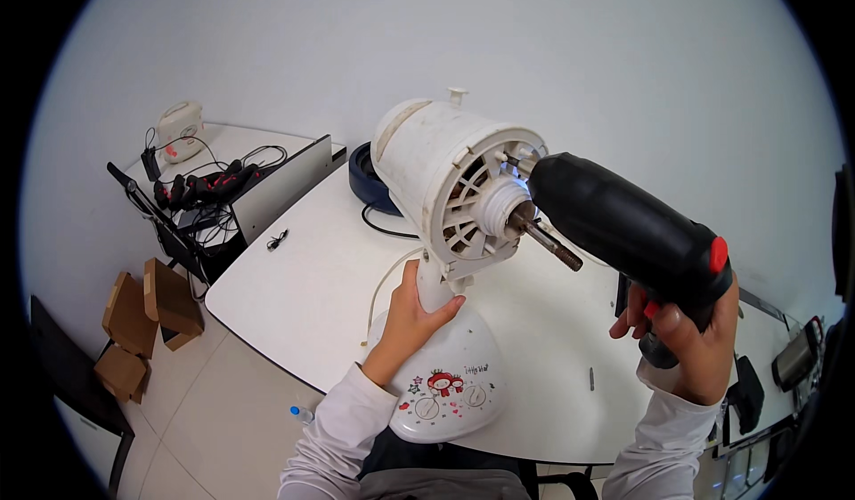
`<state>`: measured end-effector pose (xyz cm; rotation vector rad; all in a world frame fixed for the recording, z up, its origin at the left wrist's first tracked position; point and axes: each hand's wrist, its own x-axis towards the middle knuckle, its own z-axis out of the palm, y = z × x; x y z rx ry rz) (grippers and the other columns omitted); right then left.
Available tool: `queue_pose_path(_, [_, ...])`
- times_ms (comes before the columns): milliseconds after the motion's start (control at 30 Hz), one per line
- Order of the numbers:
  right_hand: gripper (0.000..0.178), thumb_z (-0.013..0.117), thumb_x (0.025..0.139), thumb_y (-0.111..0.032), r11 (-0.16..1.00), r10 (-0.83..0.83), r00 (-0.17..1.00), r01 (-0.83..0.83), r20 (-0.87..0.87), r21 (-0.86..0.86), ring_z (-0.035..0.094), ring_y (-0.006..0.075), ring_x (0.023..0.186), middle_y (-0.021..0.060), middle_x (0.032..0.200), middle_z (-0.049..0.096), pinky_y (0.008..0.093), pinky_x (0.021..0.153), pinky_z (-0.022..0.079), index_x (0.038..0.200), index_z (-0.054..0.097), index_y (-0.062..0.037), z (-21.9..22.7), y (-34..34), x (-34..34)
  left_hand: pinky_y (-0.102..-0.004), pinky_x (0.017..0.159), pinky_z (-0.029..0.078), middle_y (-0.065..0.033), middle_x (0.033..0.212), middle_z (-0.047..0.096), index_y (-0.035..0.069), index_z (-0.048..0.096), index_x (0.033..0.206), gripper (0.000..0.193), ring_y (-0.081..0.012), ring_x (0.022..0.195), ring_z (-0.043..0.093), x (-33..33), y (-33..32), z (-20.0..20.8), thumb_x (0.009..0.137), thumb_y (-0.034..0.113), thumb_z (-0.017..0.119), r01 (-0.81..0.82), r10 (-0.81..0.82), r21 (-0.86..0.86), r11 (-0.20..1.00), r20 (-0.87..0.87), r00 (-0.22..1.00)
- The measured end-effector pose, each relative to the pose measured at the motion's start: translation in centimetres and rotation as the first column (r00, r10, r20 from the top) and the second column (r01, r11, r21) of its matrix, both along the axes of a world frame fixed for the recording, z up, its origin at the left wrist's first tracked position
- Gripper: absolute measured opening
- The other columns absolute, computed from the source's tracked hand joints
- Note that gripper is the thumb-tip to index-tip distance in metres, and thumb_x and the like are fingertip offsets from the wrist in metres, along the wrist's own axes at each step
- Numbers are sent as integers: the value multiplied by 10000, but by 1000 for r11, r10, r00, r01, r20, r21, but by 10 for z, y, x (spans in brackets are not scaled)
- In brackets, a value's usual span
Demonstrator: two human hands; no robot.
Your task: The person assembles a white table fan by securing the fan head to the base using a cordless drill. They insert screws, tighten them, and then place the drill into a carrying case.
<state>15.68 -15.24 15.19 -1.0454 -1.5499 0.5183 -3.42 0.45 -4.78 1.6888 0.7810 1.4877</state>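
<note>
A white electric fan without its blades (414, 157) stands at the table's near edge, its motor housing turned toward the right. Its threaded metal shaft (557, 246) juts out of the white collar. My left hand (411, 317) is wrapped round the fan's neck, just above the white base (450, 380) with its cartoon print. In my right hand (686, 335) is a black cordless screwdriver (623, 219) with red buttons, a finger near its trigger. Its bit meets the upper part of the housing's front face, lit by a bluish glow; the exact contact point is partly hidden.
A dark blue round object (372, 179) sits behind the fan, a black cable beside it. On the white table (303, 304) lie a small black cord (278, 240) and a metal bit (591, 379). Cardboard boxes (134, 317) and a bottle (301, 414) are on the floor at left.
</note>
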Motion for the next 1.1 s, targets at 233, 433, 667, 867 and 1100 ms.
queue_pose_path(233, [320, 735, 722, -156, 999, 35, 999, -35, -6, -3, 589, 139, 582, 64, 666, 605, 265, 568, 487, 930, 603, 47, 1, 2, 0, -328, 819, 484, -162, 1015, 647, -6, 417, 1187, 586, -240, 911, 642, 1, 0, -2, 756, 209, 750, 6, -6, 24, 1000, 27, 1000])
queue_pose_path(433, [283, 732, 715, -131, 1000, -16, 998, 15, 56, 22, 587, 132, 579, 69, 683, 622, 253, 563, 464, 912, 611, 32, 4, -1, 4, -334, 835, 481, -165, 1024, 644, -11, 411, 1204, 610, -249, 930, 641, 1, 0, 0, 751, 210, 754, -7, 7, 19, 1000, -19, 1000])
queue_pose_path(667, [286, 726, 694, -99, 998, 50, 998, -48, 44, -48, 594, 128, 625, 62, 711, 635, 255, 601, 469, 923, 608, 26, 7, 4, 12, -415, 1006, 366, -165, 1287, 428, 10, 319, 1319, 807, -288, 1217, 440, -12, -3, -2, 718, 304, 769, -180, 182, 157, 971, 5, 983])
queue_pose_path(867, [327, 720, 676, -62, 998, 28, 1000, -28, -1, -61, 591, 124, 638, 57, 724, 640, 255, 617, 471, 971, 605, 20, 5, 5, 11, -459, 1065, 277, -174, 1353, 377, 24, 418, 1307, 631, -320, 1314, 330, -27, -23, 65, 837, 406, 596, -502, 349, 492, 711, 374, 859])
queue_pose_path(1100, [395, 745, 663, -76, 998, 12, 999, -14, -42, -58, 587, 125, 649, 57, 740, 641, 256, 630, 465, 1020, 609, 27, 1, 4, 9, -495, 1069, 245, -188, 1375, 416, 59, 562, 1226, 415, -375, 1324, 299, -1, -20, 157, 846, 224, 570, -349, 433, 706, 616, 66, 899])
